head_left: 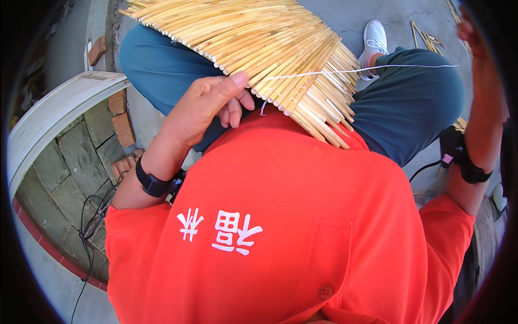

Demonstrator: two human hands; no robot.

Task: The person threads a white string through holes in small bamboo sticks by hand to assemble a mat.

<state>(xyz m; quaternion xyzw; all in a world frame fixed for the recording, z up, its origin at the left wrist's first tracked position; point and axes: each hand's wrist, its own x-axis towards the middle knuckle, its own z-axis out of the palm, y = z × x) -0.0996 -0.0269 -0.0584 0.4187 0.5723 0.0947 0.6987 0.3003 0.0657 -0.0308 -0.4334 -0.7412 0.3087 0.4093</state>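
A mat of straw-coloured reed stalks [270,40] lies over my lap, its stalks fanned out and stitched with white thread [345,71]. My left hand [216,100] is closed at the mat's near edge, thumb on the stalk ends and fingers curled below. From the stitching, the thread stretches far to the right, toward my right hand [470,33], which is raised at the rim of the view. Its fingers look curled but are dark and blurred, and the grip on the thread is not clear. A short loose thread end [263,109] hangs beneath the mat's edge.
Loose stalks [425,38] lie on the grey floor at the far right, near my white shoe [374,39]. On the left is a curved pale rim [56,110] around stone paving, with bricks [122,128] and a black cable [85,235]. A black device hangs by my right forearm.
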